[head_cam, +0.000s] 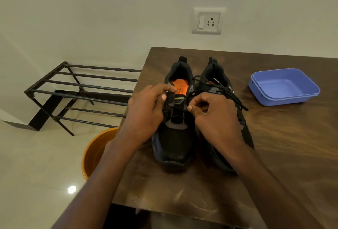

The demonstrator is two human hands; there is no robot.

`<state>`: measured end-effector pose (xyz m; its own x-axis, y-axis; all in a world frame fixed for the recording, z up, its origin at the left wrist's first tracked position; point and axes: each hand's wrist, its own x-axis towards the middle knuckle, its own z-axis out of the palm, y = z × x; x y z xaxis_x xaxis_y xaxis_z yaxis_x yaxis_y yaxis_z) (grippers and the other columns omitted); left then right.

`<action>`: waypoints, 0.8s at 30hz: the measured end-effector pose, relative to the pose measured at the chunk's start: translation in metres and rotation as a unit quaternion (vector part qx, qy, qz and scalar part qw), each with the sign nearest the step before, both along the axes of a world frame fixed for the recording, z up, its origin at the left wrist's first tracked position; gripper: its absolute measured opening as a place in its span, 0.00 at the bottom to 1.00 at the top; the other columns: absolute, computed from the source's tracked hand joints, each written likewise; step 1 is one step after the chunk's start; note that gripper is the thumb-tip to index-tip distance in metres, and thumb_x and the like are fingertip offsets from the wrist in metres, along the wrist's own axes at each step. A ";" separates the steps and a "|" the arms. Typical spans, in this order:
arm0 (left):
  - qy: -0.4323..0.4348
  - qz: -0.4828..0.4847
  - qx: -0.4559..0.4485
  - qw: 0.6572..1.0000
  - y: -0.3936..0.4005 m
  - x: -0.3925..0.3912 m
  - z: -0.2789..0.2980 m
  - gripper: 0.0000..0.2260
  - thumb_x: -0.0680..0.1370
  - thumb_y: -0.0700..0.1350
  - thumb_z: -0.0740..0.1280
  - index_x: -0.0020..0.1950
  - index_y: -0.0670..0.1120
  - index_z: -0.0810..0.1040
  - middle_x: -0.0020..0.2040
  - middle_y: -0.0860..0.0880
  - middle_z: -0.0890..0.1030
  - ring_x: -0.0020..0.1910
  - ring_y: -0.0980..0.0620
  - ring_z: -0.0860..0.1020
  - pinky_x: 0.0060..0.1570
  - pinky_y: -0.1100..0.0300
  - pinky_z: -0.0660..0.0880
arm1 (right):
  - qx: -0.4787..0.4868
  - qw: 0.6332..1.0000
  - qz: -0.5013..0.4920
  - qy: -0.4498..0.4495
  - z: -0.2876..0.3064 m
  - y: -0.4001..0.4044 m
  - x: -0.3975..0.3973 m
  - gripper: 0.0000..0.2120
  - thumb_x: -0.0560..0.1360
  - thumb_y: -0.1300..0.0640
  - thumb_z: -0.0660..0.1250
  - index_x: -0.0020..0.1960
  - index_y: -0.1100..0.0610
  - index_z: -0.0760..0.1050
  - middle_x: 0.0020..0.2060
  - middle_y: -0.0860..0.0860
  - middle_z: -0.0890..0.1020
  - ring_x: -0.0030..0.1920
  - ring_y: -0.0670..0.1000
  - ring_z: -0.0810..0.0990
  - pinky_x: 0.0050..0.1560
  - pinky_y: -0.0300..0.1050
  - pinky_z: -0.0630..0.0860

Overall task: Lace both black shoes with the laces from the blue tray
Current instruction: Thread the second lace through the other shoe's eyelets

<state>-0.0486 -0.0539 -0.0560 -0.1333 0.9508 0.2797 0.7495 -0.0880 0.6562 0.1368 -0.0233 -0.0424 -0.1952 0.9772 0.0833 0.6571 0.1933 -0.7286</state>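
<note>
- Fingers of the left hand (144,111) were curled at the left side of the left shoe (174,119), thumb and forefinger pinching near the tongue, likely to steady the eyelet row while lace was worked through.
- Right hand (214,117) pinched a black lace (184,110) at the same shoe's right eyelets, thumb tip pressed toward the tongue; this looked like threading or drawing the lace across.
- Both forearms reached in from below and met over the shoe's midfoot, wrists bent slightly inward.
- Right shoe (221,89) stood just beside the first, toe toward the person, its lace (232,95) lying loose across its top, seemingly already threaded.
- Both shoes sat on the wooden counter (274,155), orange insole showing in the left one.
- Blue tray (283,86) rested well apart to the right, with no laces left in it.
- Beyond the counter's edge stood a black rack (76,89) and an orange bucket (95,153) on the floor.
</note>
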 end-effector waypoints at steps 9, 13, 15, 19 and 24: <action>-0.029 0.000 -0.060 0.998 -0.001 -0.007 0.001 0.06 0.80 0.41 0.71 0.47 0.51 0.80 0.45 0.56 0.81 0.48 0.61 0.79 0.48 0.69 0.72 | 0.031 0.954 -0.141 0.264 0.026 0.008 0.021 0.05 0.85 0.60 0.60 0.59 0.55 0.73 0.49 0.51 0.85 0.42 0.52 0.87 0.41 0.47 0.83; -0.034 -0.007 -0.056 0.998 -0.002 -0.006 0.002 0.05 0.80 0.41 0.71 0.47 0.51 0.79 0.44 0.55 0.81 0.47 0.59 0.79 0.50 0.66 0.74 | 0.254 0.961 -0.100 -0.047 0.025 0.005 0.029 0.12 0.80 0.56 0.68 0.62 0.53 0.75 0.59 0.49 0.78 0.56 0.51 0.76 0.51 0.41 0.69; -0.033 -0.006 -0.057 0.998 -0.002 -0.005 0.002 0.05 0.80 0.42 0.71 0.47 0.51 0.79 0.43 0.55 0.80 0.46 0.60 0.78 0.47 0.71 0.72 | 0.176 0.979 -0.008 -0.102 0.021 0.000 0.018 0.13 0.80 0.50 0.69 0.63 0.49 0.77 0.60 0.47 0.77 0.61 0.51 0.74 0.56 0.44 0.71; -0.038 -0.005 -0.056 0.998 -0.002 -0.005 0.002 0.05 0.80 0.41 0.71 0.47 0.51 0.79 0.43 0.54 0.81 0.46 0.60 0.78 0.45 0.76 0.71 | 0.065 0.979 0.053 -0.186 0.012 0.000 0.000 0.06 0.81 0.48 0.68 0.55 0.46 0.81 0.55 0.45 0.79 0.61 0.49 0.74 0.60 0.49 0.74; -0.037 -0.014 -0.052 0.998 -0.002 -0.007 0.001 0.07 0.81 0.40 0.70 0.46 0.52 0.78 0.43 0.55 0.80 0.47 0.62 0.78 0.44 0.75 0.71 | 0.205 0.966 -0.155 -0.037 0.024 0.011 0.029 0.02 0.80 0.57 0.70 0.50 0.52 0.82 0.49 0.48 0.83 0.49 0.49 0.79 0.46 0.44 0.71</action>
<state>-0.0555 -0.0554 -0.0551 -0.1220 0.9778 0.1704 0.6973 -0.0378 0.7158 0.1653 -0.0119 -0.0179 0.0808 0.8778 0.4721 0.7765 0.2415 -0.5820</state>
